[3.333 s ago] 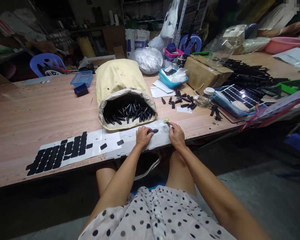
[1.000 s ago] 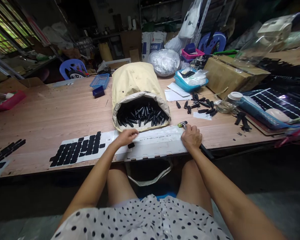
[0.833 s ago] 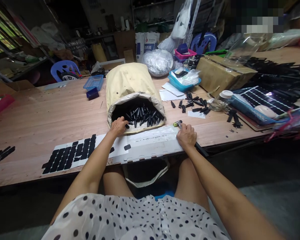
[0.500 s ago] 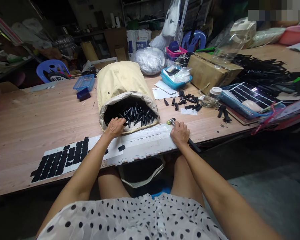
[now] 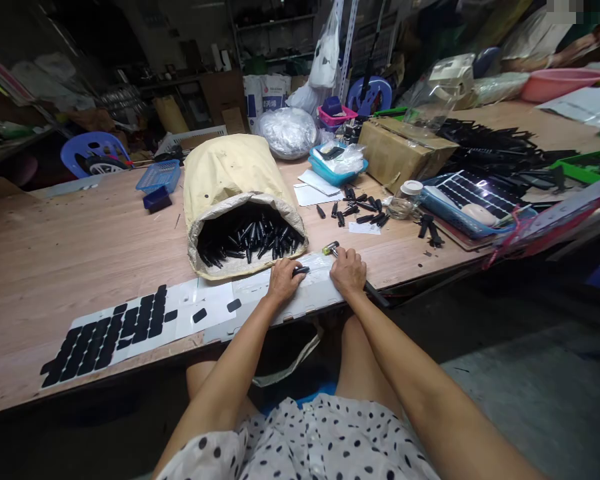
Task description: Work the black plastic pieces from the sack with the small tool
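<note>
My left hand (image 5: 283,280) is closed on a small black tapered part (image 5: 301,271), just above a pale board (image 5: 315,293) at the table's front edge. My right hand (image 5: 349,272) grips a small hammer (image 5: 331,249) whose head, with a yellow-green face, points up and left. The hammer's black handle sticks out below that hand. Behind my left hand a cream sack (image 5: 233,167) lies on its side, its mouth facing me. Many similar black parts (image 5: 260,235) are heaped inside it.
Black adhesive pads on a white sheet (image 5: 185,320) lie to the left. More black parts (image 5: 365,207) are scattered right of the sack, near a cardboard box (image 5: 400,153), a lidded jar (image 5: 405,200) and a blue basket (image 5: 460,213). A person's arm shows at far right.
My left hand has come out of the sack's mouth and moved right with a black part, over the pale board. My right hand still holds the hammer. The camera view has shifted slightly.
</note>
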The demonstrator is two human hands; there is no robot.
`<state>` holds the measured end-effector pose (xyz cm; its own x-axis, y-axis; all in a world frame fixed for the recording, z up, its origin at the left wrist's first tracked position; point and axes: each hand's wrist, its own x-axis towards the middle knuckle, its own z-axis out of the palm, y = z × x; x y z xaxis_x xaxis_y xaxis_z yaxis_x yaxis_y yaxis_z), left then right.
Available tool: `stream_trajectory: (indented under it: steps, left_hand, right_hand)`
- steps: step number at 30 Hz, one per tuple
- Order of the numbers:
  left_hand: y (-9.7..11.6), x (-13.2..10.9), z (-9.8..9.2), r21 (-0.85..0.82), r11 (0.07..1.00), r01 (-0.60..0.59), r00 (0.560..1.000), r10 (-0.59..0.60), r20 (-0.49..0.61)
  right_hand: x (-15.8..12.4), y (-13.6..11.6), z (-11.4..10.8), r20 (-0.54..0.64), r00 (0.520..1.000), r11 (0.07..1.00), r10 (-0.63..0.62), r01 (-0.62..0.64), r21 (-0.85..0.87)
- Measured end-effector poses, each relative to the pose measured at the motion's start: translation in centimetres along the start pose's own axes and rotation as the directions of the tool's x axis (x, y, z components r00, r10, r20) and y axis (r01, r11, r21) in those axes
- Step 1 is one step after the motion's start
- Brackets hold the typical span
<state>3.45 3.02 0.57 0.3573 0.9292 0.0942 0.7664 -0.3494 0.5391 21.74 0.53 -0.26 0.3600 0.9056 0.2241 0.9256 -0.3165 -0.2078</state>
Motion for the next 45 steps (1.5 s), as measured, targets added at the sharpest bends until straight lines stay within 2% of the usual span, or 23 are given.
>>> stream_trajectory:
  steps: [6,11,14,17,22,29,31,35,38,41,45]
  left_hand:
    - [-0.9,-0.1,0.2,-0.108,0.994,0.026,0.998,-0.031,-0.047]
    - [-0.4,0.2,0.1,-0.132,0.990,0.057,0.998,-0.062,-0.034]
    - [-0.3,0.3,0.1,-0.137,0.988,0.073,0.997,-0.077,-0.025]
    - [-0.2,0.4,0.3,-0.138,0.986,0.093,0.995,-0.096,-0.017]
    - [-0.1,0.6,0.6,-0.138,0.986,0.096,0.995,-0.100,-0.016]
    - [0.1,0.7,0.6,-0.129,0.986,0.103,0.994,-0.106,-0.012]
    - [0.1,0.7,0.5,-0.121,0.987,0.105,0.994,-0.106,-0.005]
    - [0.2,0.6,0.4,-0.112,0.988,0.107,0.994,-0.107,-0.001]
    - [0.2,0.5,0.5,-0.122,0.988,0.097,0.995,-0.100,-0.015]
    - [0.2,0.5,0.6,-0.118,0.988,0.096,0.995,-0.099,-0.020]
    - [0.2,0.5,0.8,-0.106,0.990,0.094,0.995,-0.098,-0.035]
  right_hand:
    - [0.4,0.3,-0.4,0.019,1.000,0.999,0.015,-0.016,0.039]
    - [0.9,1.0,-0.9,0.077,0.997,0.976,0.020,-0.036,0.215]
    - [-0.3,0.8,-1.0,0.007,0.999,0.927,-0.042,0.036,0.374]
    - [-2.2,0.0,-1.0,-0.041,0.989,0.874,-0.139,0.142,0.464]
    - [-4.4,-1.1,-0.8,-0.114,0.968,0.832,-0.225,0.252,0.494]
    - [-4.6,-1.5,-0.3,-0.164,0.957,0.795,-0.237,0.288,0.534]
    - [-4.8,-1.8,-0.2,-0.186,0.949,0.783,-0.254,0.315,0.536]
    - [-5.3,-2.2,0.1,-0.140,0.950,0.798,-0.280,0.311,0.517]
    - [-4.5,-1.6,-0.2,-0.140,0.960,0.831,-0.242,0.280,0.481]
    - [-2.5,-0.4,-0.8,-0.106,0.983,0.902,-0.147,0.177,0.393]
    - [0.1,1.0,-1.1,0.038,0.998,0.981,-0.043,0.035,0.189]
